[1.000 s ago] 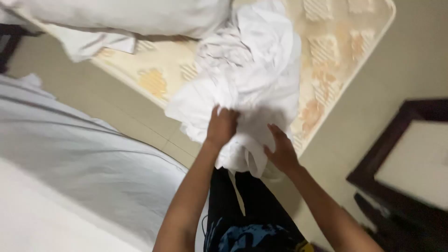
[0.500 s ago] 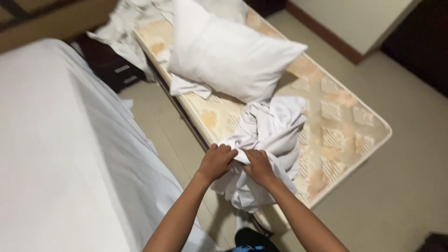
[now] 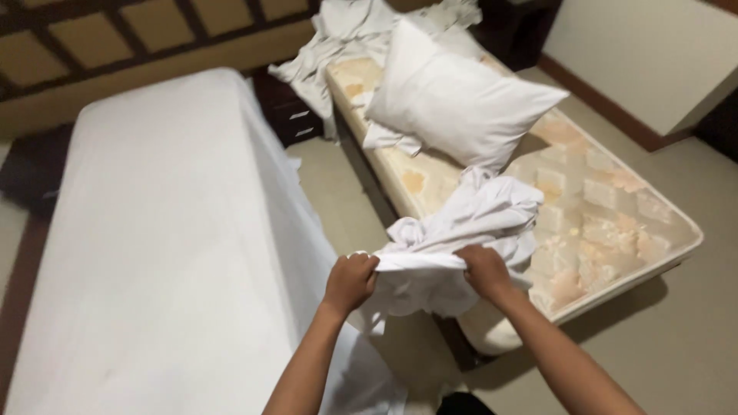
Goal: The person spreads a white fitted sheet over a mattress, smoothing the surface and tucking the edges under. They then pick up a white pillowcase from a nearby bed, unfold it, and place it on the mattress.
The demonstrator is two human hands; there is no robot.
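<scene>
A bunched white sheet (image 3: 469, 223) trails from the bare patterned mattress (image 3: 607, 207) down toward me. My left hand (image 3: 350, 282) and my right hand (image 3: 483, 271) both grip its near edge, pulled taut between them over the gap between the two beds. A white pillow (image 3: 453, 100) lies on the mattress just behind the sheet.
A bed covered with a smooth white sheet (image 3: 169, 230) fills the left side. A dark nightstand (image 3: 288, 111) stands between the beds at the head end, with crumpled white linen (image 3: 346, 31) heaped above it. Beige floor (image 3: 684, 338) lies to the right.
The view has swung up and left, bringing the made bed into sight. My hands have spread apart along the sheet's edge and lifted it off the mattress corner.
</scene>
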